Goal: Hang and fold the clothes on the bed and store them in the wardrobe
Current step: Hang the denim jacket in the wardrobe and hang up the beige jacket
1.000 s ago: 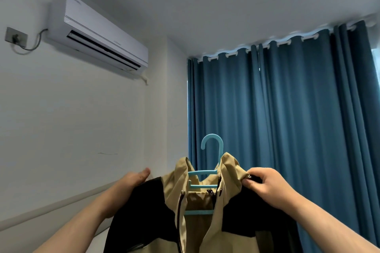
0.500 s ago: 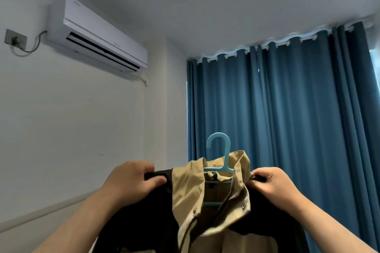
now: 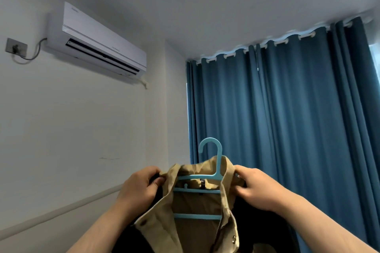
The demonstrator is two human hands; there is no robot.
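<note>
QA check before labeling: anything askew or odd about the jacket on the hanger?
Nothing damaged. The jacket sits rumpled on the blue hanger: front open, its collar bunched, one front edge flopped outward. The left hand and right hand grip its shoulders.

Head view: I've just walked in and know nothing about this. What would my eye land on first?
Probably the tan and black jacket at bottom centre, on a light blue hanger whose hook sticks up above the collar, with the left hand and right hand gripping it at either shoulder. Behind, deep blue curtains fill the right side, and a white air conditioner sits high on the left wall.
</note>
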